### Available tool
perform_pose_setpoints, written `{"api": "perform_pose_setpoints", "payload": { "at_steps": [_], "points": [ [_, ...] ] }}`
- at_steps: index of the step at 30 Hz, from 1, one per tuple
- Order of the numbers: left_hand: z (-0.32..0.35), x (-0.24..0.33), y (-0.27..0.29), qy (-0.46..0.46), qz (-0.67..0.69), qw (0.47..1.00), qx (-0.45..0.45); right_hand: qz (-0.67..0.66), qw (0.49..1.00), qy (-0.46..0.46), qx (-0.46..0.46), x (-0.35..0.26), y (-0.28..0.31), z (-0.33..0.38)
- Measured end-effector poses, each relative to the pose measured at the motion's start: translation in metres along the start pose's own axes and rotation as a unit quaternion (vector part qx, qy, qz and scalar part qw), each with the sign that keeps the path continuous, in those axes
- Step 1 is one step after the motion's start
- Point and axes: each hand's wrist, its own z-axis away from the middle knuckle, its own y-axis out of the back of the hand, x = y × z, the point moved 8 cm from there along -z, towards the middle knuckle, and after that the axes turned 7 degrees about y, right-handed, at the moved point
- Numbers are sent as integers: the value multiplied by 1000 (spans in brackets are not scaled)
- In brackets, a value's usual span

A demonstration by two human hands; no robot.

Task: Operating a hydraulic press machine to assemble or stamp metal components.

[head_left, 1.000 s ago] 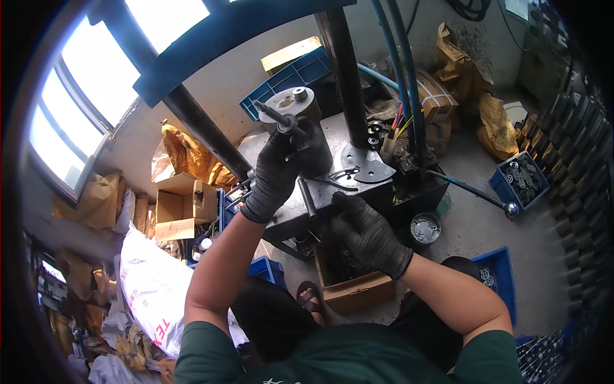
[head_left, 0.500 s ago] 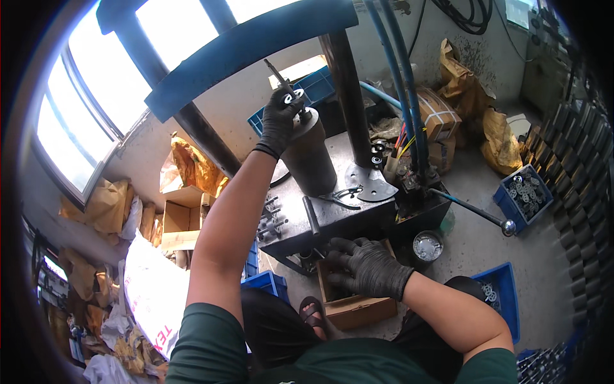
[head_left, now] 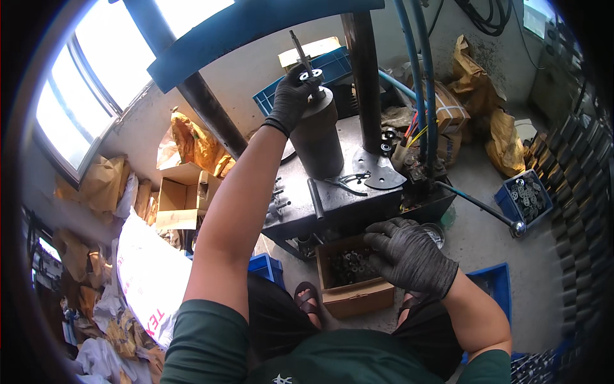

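My left hand [head_left: 291, 99], in a dark glove, is closed around the lower part of a thin metal shaft [head_left: 297, 46] that stands tilted. A shiny flat metal piece with round holes [head_left: 311, 75] shows at the fingertips. Directly below is the top of a thick dark metal cylinder [head_left: 316, 144] on the press table [head_left: 291, 169]. My right hand [head_left: 412, 256], also gloved, hovers at the right side of an open cardboard box [head_left: 358, 299] with small dark metal parts [head_left: 350, 265]. Its fingers are loosely bent and apart, with nothing visible in them.
Pliers [head_left: 348, 184], a short dark rod [head_left: 316, 198] and a curved metal plate [head_left: 380, 171] lie on the table. Press columns [head_left: 362, 83] and a blue crossbeam [head_left: 256, 35] frame the cylinder. A long lever [head_left: 480, 206] juts out right. Blue bins [head_left: 495, 281] stand on the floor.
My right hand has moved right and slightly down, uncovering the parts in the cardboard box. My left hand stays at the shaft above the cylinder. The whole view has shifted a little.
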Motion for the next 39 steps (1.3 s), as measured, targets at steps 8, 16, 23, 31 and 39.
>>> {"api": "perform_pose_setpoints", "payload": {
  "at_steps": [8, 16, 23, 31, 39],
  "points": [
    [6, 9, -4, -13, -50, 999, 7, 272, 954, -127, 28, 30, 150, 55],
    [2, 6, 3, -41, -166, 983, 60, 93, 940, -278, -177, 84, 122, 116],
    [-10, -4, 7, -62, -219, 971, 75, 87, 933, -313, -157, 70, 83, 145],
    [-20, -12, 9, -114, -204, 968, 87, 88, 939, -321, -91, 69, 79, 158],
    [-20, -12, 10, -105, -244, 959, 101, 51, 943, -313, -103, 76, 93, 143]
  ]
}}
